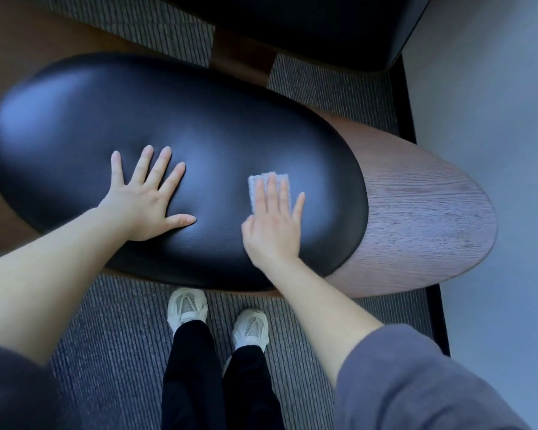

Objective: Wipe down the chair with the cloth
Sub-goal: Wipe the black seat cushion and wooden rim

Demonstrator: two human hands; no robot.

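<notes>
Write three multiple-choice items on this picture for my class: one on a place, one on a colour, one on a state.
1. Where is the small pale grey cloth?
A. in a bucket
B. under the right hand on the black padded oval seat cushion
C. on a shelf

2. What colour are the person's shoes?
A. white
B. red
C. green

3. How does the left hand lie?
A. clenched in a fist
B. lifted in the air
C. flat on the cushion, fingers spread

Key: 1 B, the cloth's edge shows past that hand; 2 A, both shoes are white; 3 C, its palm rests on the cushion.
</notes>
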